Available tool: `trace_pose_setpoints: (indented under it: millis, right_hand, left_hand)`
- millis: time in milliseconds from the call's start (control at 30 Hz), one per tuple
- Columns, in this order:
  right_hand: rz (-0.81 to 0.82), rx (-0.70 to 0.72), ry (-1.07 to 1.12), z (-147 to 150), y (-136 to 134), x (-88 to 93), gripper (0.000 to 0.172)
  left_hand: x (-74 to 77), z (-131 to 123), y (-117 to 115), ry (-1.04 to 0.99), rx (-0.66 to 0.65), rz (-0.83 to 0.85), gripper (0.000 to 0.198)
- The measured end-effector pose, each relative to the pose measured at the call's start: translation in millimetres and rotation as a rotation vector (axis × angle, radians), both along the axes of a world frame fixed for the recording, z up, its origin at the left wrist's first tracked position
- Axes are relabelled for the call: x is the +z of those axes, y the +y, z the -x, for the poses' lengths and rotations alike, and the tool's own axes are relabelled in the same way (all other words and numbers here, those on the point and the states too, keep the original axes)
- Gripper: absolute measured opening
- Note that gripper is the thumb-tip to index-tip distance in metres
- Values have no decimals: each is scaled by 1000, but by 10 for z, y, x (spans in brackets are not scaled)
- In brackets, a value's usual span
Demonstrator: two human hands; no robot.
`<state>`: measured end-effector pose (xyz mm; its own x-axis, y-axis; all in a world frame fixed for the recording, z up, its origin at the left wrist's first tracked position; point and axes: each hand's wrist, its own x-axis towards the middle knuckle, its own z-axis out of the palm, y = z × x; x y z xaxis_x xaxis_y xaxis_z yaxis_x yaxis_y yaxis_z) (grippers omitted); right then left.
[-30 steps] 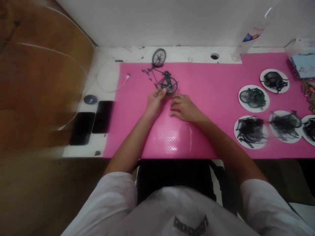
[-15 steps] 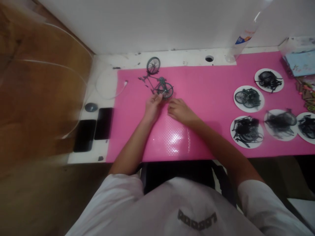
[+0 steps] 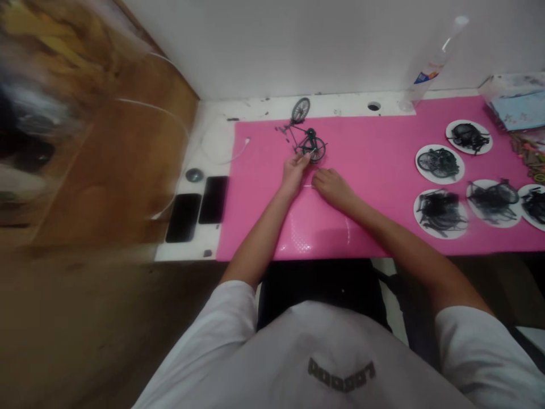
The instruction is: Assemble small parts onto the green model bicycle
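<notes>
The fingertips of the left hand (image 3: 293,170) are laid against the rear wheel of a small dark model bicycle (image 3: 307,140), but it cannot be told whether the wheel is really pinched. The right hand (image 3: 332,185) is rested just beside it on the pink mat (image 3: 374,153), fingers curled downward (its grip is hidden too). The bicycle is placed on its side near the far edge of the mat. Five round plates (image 3: 440,163) with dark bicycle parts are seen to the right, and two black phones (image 3: 198,208) on the white table (image 3: 264,105) to the left.
</notes>
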<state>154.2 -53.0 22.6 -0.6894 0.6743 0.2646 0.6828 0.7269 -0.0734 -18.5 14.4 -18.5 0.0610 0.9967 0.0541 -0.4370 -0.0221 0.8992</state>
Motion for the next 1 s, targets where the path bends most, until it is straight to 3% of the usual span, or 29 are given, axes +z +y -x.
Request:
trace_pose_setpoints:
  millis: [133, 300, 667, 1000]
  right_hand:
    - [-40, -56, 141, -66, -61, -47, 26]
    - [-107, -256, 375, -182, -67, -74, 23]
    - [-104, -351, 507, -454, -2, -116, 23]
    - [-130, -377, 566, -449, 43, -135, 17]
  left_hand:
    - [-18, -39, 39, -30, -14, -3, 58]
    - [1, -88, 40, -62, -10, -6, 59]
    - [75, -140, -16, -97, 21, 96, 41]
    - [6, -129, 49, -81, 30, 108, 38]
